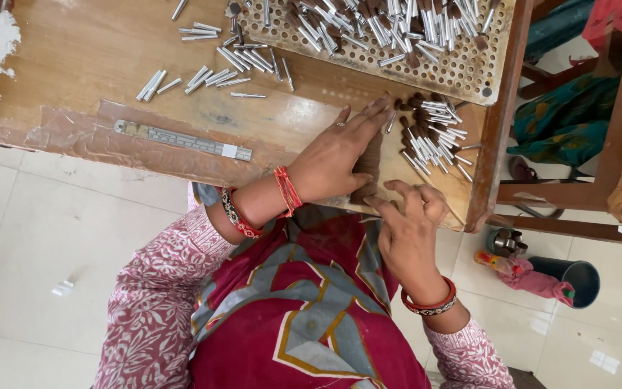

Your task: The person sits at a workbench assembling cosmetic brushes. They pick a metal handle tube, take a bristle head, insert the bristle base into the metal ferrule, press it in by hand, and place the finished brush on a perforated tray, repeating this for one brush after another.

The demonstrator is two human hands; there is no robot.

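while flat on tubes, left hand

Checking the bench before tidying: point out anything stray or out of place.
A few silver tubes lie on the tiled floor, below the table's edge, away from the piles on the table. Nothing else stands out.

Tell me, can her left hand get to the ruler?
Probably yes. The left hand lies flat on the table, and the ruler sits just beside it along the near edge, with nothing lying between them.
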